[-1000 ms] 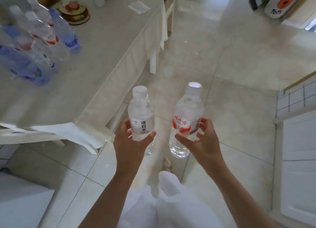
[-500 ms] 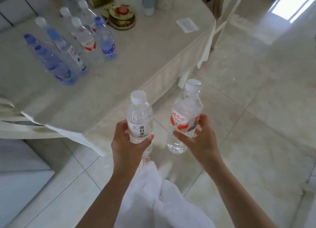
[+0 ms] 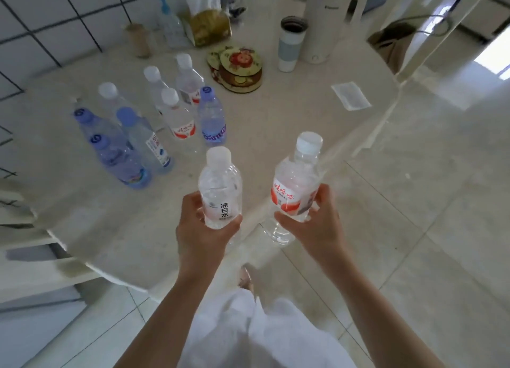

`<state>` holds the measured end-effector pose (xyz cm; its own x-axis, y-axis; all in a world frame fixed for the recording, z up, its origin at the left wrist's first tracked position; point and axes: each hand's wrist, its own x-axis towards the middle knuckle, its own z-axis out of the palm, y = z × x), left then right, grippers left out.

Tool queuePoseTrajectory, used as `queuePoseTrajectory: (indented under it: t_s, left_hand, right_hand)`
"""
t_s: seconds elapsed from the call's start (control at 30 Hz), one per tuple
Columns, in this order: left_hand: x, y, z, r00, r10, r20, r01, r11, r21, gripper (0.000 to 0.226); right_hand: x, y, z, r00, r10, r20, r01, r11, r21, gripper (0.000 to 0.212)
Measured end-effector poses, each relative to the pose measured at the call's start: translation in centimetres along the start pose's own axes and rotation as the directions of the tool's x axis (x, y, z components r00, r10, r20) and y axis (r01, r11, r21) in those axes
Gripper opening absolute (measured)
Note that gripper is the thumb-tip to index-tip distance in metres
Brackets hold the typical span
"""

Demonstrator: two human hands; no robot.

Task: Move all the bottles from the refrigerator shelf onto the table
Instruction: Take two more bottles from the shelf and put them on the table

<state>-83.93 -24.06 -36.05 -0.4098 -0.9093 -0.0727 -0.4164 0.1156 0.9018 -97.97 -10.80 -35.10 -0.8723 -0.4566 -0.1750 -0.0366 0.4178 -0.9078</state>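
Leftmost in the frame, a cluster of bottles (image 3: 154, 119) stood upright on the table (image 3: 276, 113), blue-capped ones at the left of the group and white-capped ones with red labels toward its right, all close together. Behind them, at the upper left of the frame, a jar (image 3: 137, 39) and a tissue box (image 3: 208, 22) sat against the tiled wall (image 3: 41, 17). Just right of the cluster lay a stack of floral coasters (image 3: 237, 68), and beyond it stood a tumbler (image 3: 291, 43) next to a white kettle (image 3: 331, 17). A small flat packet (image 3: 350, 95) lay near the table's right edge.

Lower, at centre frame, the left hand (image 3: 204, 229) gripped a clear bottle (image 3: 220, 185) with a white label, fingers and thumb curled round its lower body; it was upright, above the table's near edge and not touching the top. Just beside it, the right hand (image 3: 314, 224) likewise wrapped a red-labelled bottle (image 3: 295, 185), tilted slightly and held above the table's edge with floor tiles (image 3: 414, 202) to its right. The two held bottles were near each other but apart. White clothing (image 3: 262, 331) filled the bottom centre.
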Motion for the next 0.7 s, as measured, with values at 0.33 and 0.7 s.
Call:
queuePoseTrajectory:
  t_s: [0.33,0.7]
  left_hand:
    - [8.6,-0.5,0.6,0.994,-0.046,-0.103,0.048,0.999,0.019,0.064]
    - [14.6,-2.3,4.0,0.963,-0.154,-0.222,0.172,0.983,0.064,0.071]
  right_hand:
    - [9.0,-3.4,5.6,0.991,-0.053,0.126,0.056,0.998,-0.026,0.067]
    - [18.0,-4.9,10.2,0.932,-0.146,0.332,0.174,0.983,-0.058,0.063]
